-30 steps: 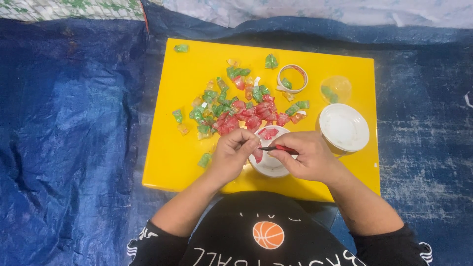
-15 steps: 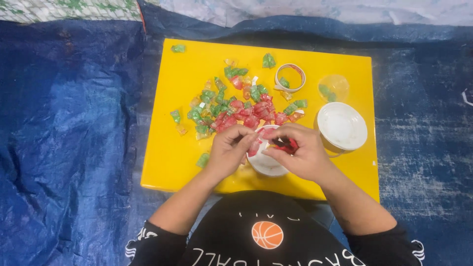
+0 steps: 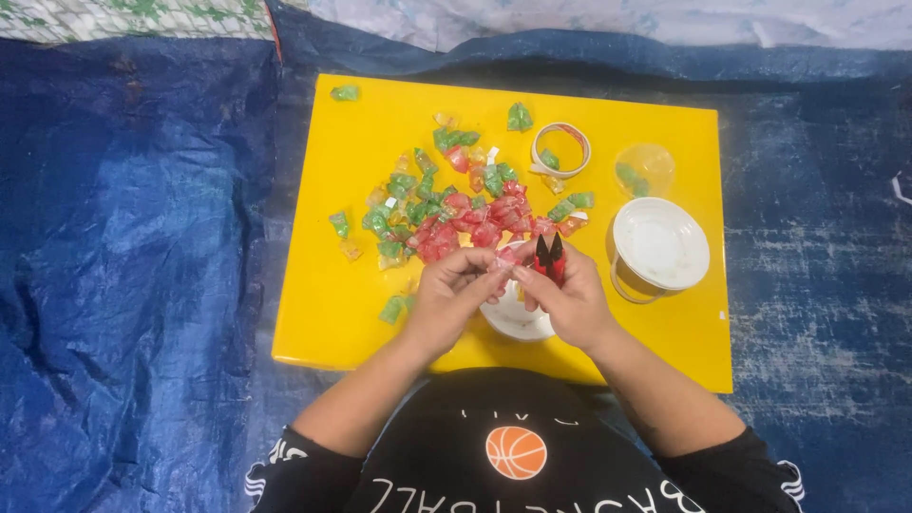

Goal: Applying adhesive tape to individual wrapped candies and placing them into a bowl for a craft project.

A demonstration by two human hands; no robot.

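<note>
Nearest me, my left hand and right hand meet over a small white dish — fingers pinched together on a red wrapped candy; the right also grips small red-handled scissors. Best kept low and steady. Beyond, the candy pile covers the yellow board.

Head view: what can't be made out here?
- White bowl: contents hidden by both hands.
- Wrapped candy at the left hand fingertips: too small and covered to make out.
- Red-handled tool in the right hand: only its dark tips show; kind unclear.
- Clear cup: contents blurred.
- Person's arms: cut off by the bottom edge.
</note>
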